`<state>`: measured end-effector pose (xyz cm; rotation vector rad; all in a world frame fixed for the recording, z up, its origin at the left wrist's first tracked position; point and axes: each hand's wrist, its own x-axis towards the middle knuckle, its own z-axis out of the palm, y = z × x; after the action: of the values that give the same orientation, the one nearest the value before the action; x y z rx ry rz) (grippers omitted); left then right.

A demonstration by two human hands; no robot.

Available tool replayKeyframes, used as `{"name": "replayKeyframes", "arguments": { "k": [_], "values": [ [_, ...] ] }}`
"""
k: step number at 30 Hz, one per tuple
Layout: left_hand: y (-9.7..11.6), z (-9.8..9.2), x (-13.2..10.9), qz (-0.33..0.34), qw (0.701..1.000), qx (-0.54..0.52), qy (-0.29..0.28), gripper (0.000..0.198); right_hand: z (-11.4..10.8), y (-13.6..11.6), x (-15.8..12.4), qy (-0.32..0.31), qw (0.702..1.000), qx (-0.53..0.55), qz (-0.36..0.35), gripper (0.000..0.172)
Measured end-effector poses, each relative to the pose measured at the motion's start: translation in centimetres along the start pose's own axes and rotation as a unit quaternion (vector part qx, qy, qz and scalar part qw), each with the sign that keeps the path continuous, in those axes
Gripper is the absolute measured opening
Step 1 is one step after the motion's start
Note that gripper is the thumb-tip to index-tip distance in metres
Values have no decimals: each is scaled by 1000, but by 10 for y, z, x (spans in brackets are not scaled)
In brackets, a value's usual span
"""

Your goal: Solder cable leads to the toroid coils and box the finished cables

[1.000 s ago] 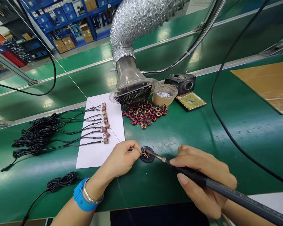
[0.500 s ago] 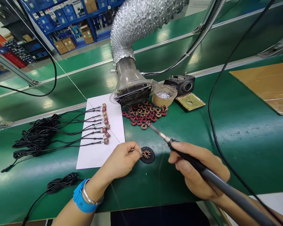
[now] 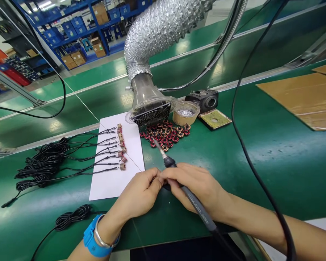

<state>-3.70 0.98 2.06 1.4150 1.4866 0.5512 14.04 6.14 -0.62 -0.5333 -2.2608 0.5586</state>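
My left hand (image 3: 141, 192) is closed in a pinch over a small round black pad (image 3: 167, 187), apparently on the end of a black cable whose coil (image 3: 73, 217) lies left of my forearm; the fingers hide most of it. A ring-shaped wound coil (image 3: 166, 182) on the pad barely shows between my hands. In my right hand (image 3: 201, 188) a soldering iron (image 3: 199, 208) is gripped, its tip pointing up and away over the table. The right thumb and forefinger meet my left fingertips at the coil. Beyond lies a pile of wound ring coils (image 3: 168, 134).
A fume extractor hood (image 3: 149, 105) hangs just behind the pile. Beside it stand a solder pot (image 3: 186, 113), a black iron stand (image 3: 203, 99) and a yellow sponge tray (image 3: 215, 119). Cabled coils rest on white paper (image 3: 105, 186). The iron's black cord (image 3: 244, 145) arcs at right.
My right hand has moved left to meet my left fingertips, and the soldering iron has swung more upright with its tip farther left. The left hand stays nearly in place.
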Motion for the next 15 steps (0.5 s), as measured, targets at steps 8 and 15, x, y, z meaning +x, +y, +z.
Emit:
{"name": "replayKeyframes", "arguments": {
  "k": [8, 15],
  "values": [
    [-4, 6, 2, -9, 999, -39, 16, 24, 6, 0, -10, 1, 998, 44, 54, 36],
    [-14, 9, 6, -10, 992, -126, -9, 22, 5, -1, -6, 3, 996, 55, 74, 32]
  ]
}}
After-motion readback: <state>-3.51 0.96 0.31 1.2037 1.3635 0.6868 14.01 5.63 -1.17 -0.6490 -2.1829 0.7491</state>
